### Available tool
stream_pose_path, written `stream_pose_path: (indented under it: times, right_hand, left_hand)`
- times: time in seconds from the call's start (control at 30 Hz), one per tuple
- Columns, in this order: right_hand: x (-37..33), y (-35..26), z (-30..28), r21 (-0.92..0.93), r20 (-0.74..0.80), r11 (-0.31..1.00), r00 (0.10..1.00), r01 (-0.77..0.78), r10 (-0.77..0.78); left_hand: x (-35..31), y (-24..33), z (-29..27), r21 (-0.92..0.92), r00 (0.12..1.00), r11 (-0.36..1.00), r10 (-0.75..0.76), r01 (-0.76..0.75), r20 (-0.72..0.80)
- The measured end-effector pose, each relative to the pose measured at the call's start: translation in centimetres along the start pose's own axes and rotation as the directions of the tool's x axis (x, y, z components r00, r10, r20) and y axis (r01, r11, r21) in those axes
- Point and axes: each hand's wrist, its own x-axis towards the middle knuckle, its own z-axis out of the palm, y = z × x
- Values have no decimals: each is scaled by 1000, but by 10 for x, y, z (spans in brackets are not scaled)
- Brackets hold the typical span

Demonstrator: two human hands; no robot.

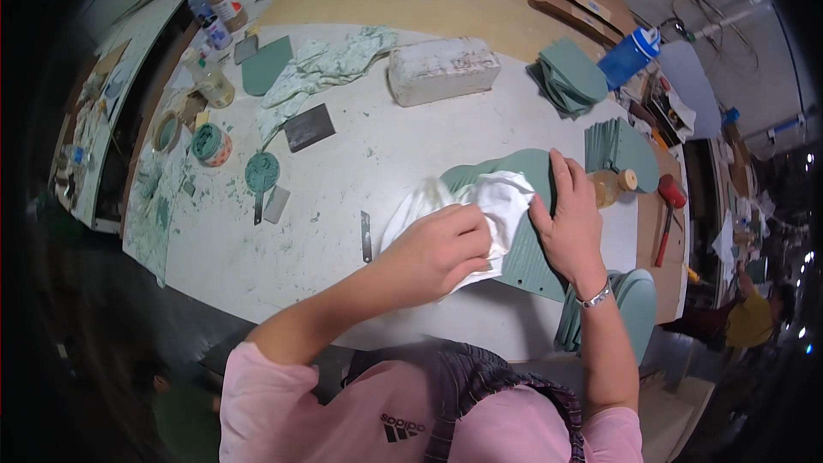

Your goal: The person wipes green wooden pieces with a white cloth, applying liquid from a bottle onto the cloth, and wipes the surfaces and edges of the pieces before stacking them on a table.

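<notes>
My left hand [446,244] is closed on a bunched white cloth [501,197], which lies against a green ribbed panel [527,261] with a rounded far edge. Part of the panel is hidden under the cloth and my hands. My right hand [570,219] rests with fingers spread along the panel's right side and holds nothing. To the left of the cloth lies a thin metal strip [366,236]. A small corked bottle [610,189] of yellowish liquid stands just right of my right hand.
Green panels are stacked at the near right [634,309], right [624,150] and far right [573,73]. A whitish block [444,71] sits farther back beside a stained rag [326,73]. Green paste fills a dish [261,173]. A red mallet [669,206] lies at the right edge.
</notes>
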Motion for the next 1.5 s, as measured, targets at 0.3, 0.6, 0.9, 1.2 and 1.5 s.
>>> stream_pose_path:
  times: [0.3, 0.6, 0.9, 1.2, 1.5]
  right_hand:
    - [-2, 6, -1, -13, -17, 1000, 1000, 9, -9]
    - [0, -3, -3, 13, -47, 999, 998, 32, -32]
    - [0, -1, -1, 27, -15, 1000, 1000, -10, 11]
    - [-4, 3, 4, 4, -67, 1000, 998, 14, -14]
    - [-3, 2, -2, 27, -54, 1000, 999, -6, 8]
  left_hand:
    - [7, 1, 0, 108, 991, 988, 100, -110, 93]
    - [-20, -77, -44, 561, 944, 795, -43, 231, -328]
    - [-146, -73, -7, 487, 713, 549, -651, 680, -261]
    - [-164, -100, 16, 661, 711, 369, -598, 654, -369]
    - [-159, -109, 25, 791, 742, 311, -622, 527, -250]
